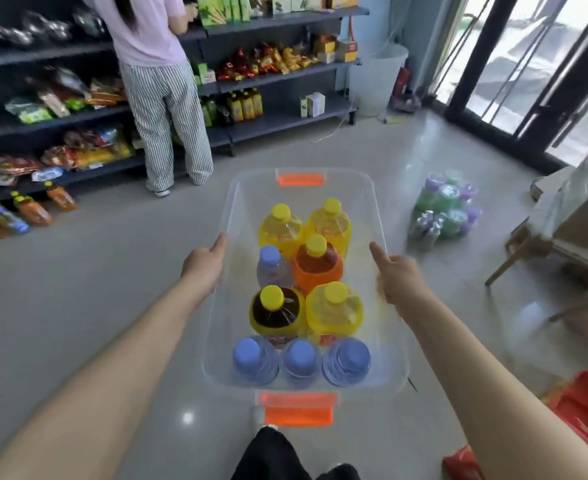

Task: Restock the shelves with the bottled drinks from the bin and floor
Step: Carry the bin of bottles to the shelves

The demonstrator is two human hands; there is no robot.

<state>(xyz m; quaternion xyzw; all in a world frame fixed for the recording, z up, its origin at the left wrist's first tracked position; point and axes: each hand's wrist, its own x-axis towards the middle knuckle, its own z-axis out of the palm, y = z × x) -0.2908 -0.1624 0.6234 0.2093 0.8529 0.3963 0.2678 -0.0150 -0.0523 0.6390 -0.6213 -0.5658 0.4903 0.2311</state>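
Note:
I hold a clear plastic bin (pixel 382 216) with orange latches above the floor. My left hand (pixel 204 265) grips its left rim and my right hand (pixel 398 277) grips its right rim, thumbs along the top edge. Inside stand several upright bottles: yellow-capped juice and tea bottles (pixel 334 311) in the middle and far part, and blue-capped water bottles (pixel 301 362) along the near end. Dark shelves (pixel 278 79) run along the wall at left and ahead. Orange drink bottles (pixel 31 209) lie on the floor by the lowest shelf at far left.
A person in a pink top and striped trousers (pixel 166 109) stands at the shelves ahead. A shrink-wrapped pack of green and purple cups (pixel 446 206) sits on the floor to the right. Wooden furniture (pixel 562 237) and glass doors stand at right; red bags (pixel 586 410) lie near right.

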